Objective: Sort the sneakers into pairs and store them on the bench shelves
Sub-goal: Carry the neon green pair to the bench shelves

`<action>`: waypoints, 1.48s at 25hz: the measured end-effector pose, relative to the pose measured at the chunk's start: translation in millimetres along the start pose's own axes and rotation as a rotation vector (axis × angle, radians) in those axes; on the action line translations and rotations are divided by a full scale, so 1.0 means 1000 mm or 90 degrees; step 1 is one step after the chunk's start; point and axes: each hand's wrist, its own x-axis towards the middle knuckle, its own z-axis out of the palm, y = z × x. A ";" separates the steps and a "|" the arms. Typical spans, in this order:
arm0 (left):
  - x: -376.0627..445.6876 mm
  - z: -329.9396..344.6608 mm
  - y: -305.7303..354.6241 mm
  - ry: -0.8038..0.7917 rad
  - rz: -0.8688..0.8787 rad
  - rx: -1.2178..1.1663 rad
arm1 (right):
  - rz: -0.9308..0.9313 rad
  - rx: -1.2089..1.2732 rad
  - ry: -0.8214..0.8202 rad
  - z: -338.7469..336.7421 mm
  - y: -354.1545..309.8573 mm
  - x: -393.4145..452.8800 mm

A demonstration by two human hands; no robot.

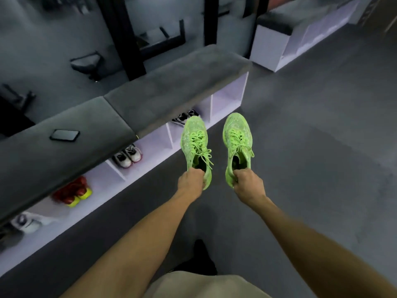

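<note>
I hold 2 green sneakers, left grip (190, 183) pinching the left sneaker (196, 145), right grip (249, 182) the right sneaker (237, 139); toes point away, empty shelf (227, 97) ahead-left, nearer my left.

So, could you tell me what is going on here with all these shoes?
A person is sorting sneakers into the bench cubbies. The left hand grips one green sneaker by its heel, and the right hand grips the matching green sneaker, both held above the floor in front of the bench. Several cubbies already hold pairs: a red and yellow pair, a white pair and a black and white pair. A phone lies on the bench cushion.
</note>
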 end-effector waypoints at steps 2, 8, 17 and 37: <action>0.019 -0.007 -0.017 0.021 -0.060 -0.008 | -0.057 -0.011 -0.022 -0.001 -0.015 0.036; 0.063 -0.036 -0.064 0.079 -0.194 -0.056 | -0.219 -0.036 -0.061 -0.004 -0.061 0.124; 0.120 -0.065 -0.079 0.084 -0.376 -0.105 | -0.400 -0.058 -0.129 -0.009 -0.091 0.247; 0.267 0.122 -0.123 -0.001 -0.444 -0.219 | -0.443 -0.070 -0.257 0.212 -0.035 0.365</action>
